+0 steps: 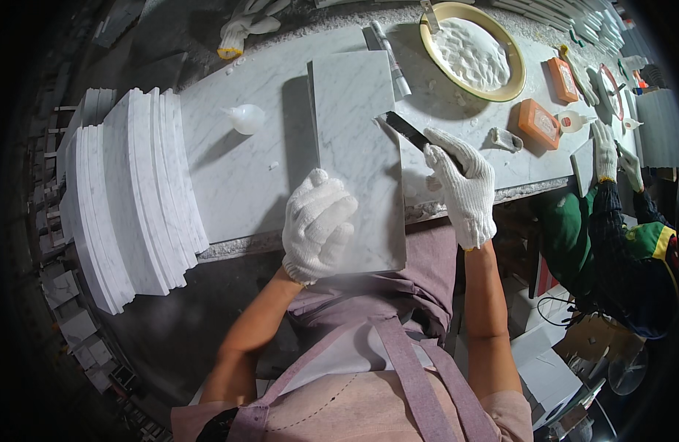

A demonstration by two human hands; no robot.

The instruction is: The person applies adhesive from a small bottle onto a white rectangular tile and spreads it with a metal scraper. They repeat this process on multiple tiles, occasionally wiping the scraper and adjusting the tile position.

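Note:
In front of me a grey-veined white marble slab (pixel 358 158) lies lengthwise, its near end jutting past the table edge toward my lap. My right hand (pixel 465 184), in a white knitted glove, grips a dark flat scraper (pixel 407 131). The scraper's tip meets the slab's right edge near the far end. My left hand (pixel 319 227), gloved the same way, rests at the slab's left edge with its fingers curled in. Whatever those fingers hold, if anything, is hidden.
Stacked marble strips (pixel 137 195) stand at left. A squeeze bottle (pixel 244 118) lies on the marble-topped table (pixel 222 184). Beyond are a marker-like tube (pixel 390 59), a yellow-rimmed basin (pixel 518 70) of white powder and orange blocks (pixel 538 124). At right, a co-worker's gloved hand (pixel 604 151) touches a slab.

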